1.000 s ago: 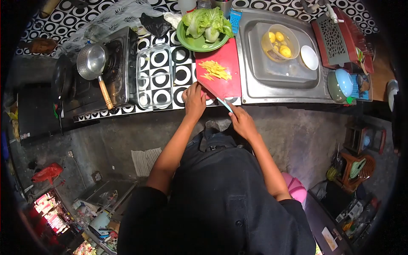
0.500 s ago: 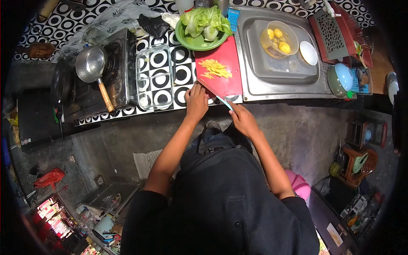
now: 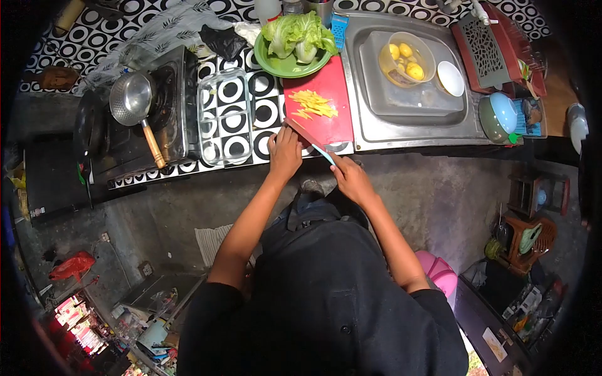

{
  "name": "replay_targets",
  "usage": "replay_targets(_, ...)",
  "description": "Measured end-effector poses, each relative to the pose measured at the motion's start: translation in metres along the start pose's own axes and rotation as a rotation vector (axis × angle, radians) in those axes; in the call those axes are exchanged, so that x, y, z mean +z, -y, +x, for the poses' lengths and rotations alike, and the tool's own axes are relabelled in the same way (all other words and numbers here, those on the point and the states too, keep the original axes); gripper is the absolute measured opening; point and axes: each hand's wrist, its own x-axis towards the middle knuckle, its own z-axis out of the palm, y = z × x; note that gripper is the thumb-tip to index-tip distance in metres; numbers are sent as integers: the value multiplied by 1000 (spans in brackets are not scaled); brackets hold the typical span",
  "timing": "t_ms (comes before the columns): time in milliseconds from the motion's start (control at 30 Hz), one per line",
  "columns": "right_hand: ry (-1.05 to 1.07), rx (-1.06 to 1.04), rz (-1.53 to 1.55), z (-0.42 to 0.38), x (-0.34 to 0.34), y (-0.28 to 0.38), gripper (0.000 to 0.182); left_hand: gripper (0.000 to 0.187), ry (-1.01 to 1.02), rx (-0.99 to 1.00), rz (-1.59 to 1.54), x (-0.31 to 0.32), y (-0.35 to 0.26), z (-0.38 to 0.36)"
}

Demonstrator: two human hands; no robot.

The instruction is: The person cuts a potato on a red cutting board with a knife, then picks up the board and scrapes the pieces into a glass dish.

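Note:
My right hand (image 3: 354, 180) is wrapped round the light-blue handle of a knife (image 3: 303, 133). Its blade points up and left across the lower left corner of a red cutting board (image 3: 338, 81). Beside the blade, at that same corner, my left hand (image 3: 286, 153) has its fingers curled down near the knife's tip. Whatever lies under those fingers is hidden. A pile of yellow-orange cut strips (image 3: 313, 103) lies on the board just beyond the blade. Behind it, a green bowl (image 3: 280, 67) of leafy greens (image 3: 301, 39) overlaps the board's far edge.
Left of the board stands a clear glass dish (image 3: 202, 119), then a stove (image 3: 179, 125) with a wooden-handled pan (image 3: 133, 97). To the right, a steel sink (image 3: 370, 135) contains a tub (image 3: 387, 70) of peeled yellow pieces in water and a white bowl (image 3: 449, 79). The counter's edge runs close to my hands.
The whole view has shifted slightly. Both hands and the knife stay almost in the same place at the board's corner, with only a small shift of the blade. The strips look unchanged.

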Motion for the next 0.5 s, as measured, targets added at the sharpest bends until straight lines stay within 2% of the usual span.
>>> replay_targets(500,-8,-23,39,1,2,1,45,36,22,17,2,1,5,-1)
